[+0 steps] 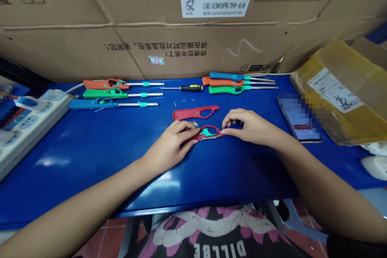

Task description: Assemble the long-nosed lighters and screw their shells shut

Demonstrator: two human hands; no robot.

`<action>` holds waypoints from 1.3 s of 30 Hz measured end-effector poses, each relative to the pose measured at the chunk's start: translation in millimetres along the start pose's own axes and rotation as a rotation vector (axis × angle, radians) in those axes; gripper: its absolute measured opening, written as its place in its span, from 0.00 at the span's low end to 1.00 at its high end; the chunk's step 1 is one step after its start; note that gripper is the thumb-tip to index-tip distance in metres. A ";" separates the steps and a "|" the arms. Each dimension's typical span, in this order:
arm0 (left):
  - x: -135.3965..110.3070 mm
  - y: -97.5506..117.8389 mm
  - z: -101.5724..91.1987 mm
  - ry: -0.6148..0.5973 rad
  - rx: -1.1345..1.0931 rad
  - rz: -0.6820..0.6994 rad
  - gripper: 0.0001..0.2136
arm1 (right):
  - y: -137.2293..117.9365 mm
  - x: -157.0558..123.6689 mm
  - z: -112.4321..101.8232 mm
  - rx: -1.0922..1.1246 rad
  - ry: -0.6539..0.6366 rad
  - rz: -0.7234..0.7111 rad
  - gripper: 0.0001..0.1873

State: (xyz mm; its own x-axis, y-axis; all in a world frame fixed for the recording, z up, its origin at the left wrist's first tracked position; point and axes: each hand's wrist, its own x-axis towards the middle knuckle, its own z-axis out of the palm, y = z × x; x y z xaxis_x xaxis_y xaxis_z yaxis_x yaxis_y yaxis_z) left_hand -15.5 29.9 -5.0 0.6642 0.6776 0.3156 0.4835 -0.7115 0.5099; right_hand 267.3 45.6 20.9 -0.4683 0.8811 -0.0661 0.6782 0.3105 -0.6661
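Near the middle of the table lies a red lighter casing half (220, 130) with a teal trigger (208, 132) and a thin wire inside it. My left hand (173, 141) is closed around the casing's left end, thumb below and fingers above, hiding that part. At its right tip, my right hand (246, 127) has curled fingers, with the thumb touching the casing; any small part between those fingertips is too small to make out. Just beyond lies the matching red casing half (193, 113), its inside facing up. A small metal part (196, 124) shows beside my left fingers.
Several small screws (184, 100) and a screwdriver (192, 88) lie farther back. Opened lighters (105, 93) are lined up at left, closed ones (229, 82) at right. A power strip (33, 119), a phone (299, 119) and a yellow-taped carton (335, 92) flank the work area; a large cardboard box (151, 36) stands behind.
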 end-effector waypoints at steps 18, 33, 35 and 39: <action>0.8 9.4 2.4 0.038 0.015 -0.005 0.17 | -4.3 0.3 4.5 0.059 0.047 0.032 0.08; 3.8 4.2 10.1 0.085 0.018 0.076 0.06 | -17.2 -3.3 18.2 -0.086 -0.026 -0.157 0.04; 4.0 3.9 9.9 0.091 0.003 0.074 0.05 | -16.7 -2.5 18.7 -0.092 -0.018 -0.170 0.04; 4.0 3.3 10.1 0.100 -0.015 0.076 0.05 | -15.0 -1.6 20.3 -0.101 -0.002 -0.190 0.03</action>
State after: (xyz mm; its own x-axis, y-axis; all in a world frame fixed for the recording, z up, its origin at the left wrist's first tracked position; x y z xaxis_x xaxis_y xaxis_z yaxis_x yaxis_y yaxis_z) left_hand -5.5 28.4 -10.2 0.6381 0.6376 0.4317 0.4251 -0.7592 0.4929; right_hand 246.3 32.3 15.9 -0.5944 0.8025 0.0518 0.6308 0.5052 -0.5890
